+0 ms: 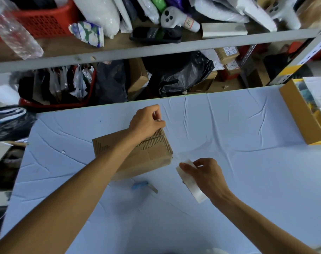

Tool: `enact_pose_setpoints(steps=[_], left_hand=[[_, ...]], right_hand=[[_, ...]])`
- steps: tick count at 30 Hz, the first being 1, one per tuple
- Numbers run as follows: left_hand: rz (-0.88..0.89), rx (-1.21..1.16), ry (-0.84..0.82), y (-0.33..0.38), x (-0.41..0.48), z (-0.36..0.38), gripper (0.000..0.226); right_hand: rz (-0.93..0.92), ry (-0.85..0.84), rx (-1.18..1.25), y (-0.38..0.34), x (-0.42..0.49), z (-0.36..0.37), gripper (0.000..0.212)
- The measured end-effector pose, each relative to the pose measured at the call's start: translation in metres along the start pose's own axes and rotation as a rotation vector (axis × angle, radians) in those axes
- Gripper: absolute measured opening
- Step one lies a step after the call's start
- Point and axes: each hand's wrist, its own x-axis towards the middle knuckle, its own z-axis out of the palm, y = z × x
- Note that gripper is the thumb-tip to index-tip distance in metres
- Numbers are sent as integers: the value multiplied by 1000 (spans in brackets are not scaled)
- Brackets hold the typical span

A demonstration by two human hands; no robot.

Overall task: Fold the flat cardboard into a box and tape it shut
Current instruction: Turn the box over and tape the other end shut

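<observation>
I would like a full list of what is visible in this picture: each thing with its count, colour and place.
cardboard box: 1, brown, middle of the table, under the left hand
tape roll: 1, clear whitish, right of the box, in the right hand
cutter: 1, blue, blurred, on the table before the box
table cover: 1, light blue, creased
open carton: 1, brown and yellow, table's right edge
shelf: 1, grey, behind the table
baskets: 2, red, upper shelf left and lower left
bottle: 1, clear, upper shelf far left
controller: 1, white, upper shelf middle
bag: 1, black, lower shelf
left hand: 1, bare, at the box's far corner, fingertips pinched
right hand: 1, bare, holds the tape roll
</observation>
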Motion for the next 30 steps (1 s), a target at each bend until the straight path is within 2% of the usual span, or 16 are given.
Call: enact_pose_setpoints(steps=[6,9,10,12,14,15,21,25,30], left_hand=[[-92,51,104,6,2,12,19],[109,81,125,7,-8,5,15],[216,94,89,5,-13,0,21],[376,130,-105,1,-26,-11,34],[476,226,-297,-5,-39,-17,44],[520,280,-327,-9,-43,-17,46],[687,584,-143,-15,-40,-7,35],[632,593,-83,-20,-39,-5,34],[537,528,-36,-21,-41,-2,32]], right_hand=[[-9,-22,9,-2,-1,-2,40],[-21,-22,21,-6,-2,-4,41],[-25,-26,22,-7,-2,-5,42],[-29,-28,25,-8,-2,-6,47],[-26,-27,24,-8,-1,-6,49],[-21,-28,23,-8,-1,-7,49],[-55,-33,72,-12,-1,-9,50],[-121,-1,81,-18,7,-12,35],[-242,-104,155,-19,12,-16,29]])
